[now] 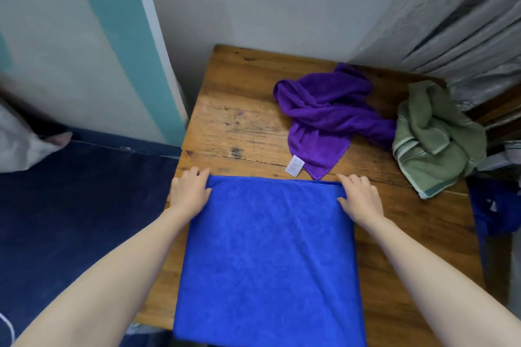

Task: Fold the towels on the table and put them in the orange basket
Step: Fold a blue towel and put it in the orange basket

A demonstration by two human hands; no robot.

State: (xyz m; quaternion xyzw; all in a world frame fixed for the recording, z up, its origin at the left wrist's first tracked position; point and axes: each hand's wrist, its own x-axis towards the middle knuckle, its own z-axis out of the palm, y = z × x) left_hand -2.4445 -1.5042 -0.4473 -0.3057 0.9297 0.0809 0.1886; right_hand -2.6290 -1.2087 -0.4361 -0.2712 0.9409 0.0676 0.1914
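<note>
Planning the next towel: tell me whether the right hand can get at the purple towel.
Probably yes: the purple towel lies just beyond the right hand, only bare wooden table between. But that hand must first release the blue towel.

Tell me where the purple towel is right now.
In the head view, the purple towel lies crumpled on the far right part of the wooden table, just left of the green towel and beyond the spread blue towel.
</note>
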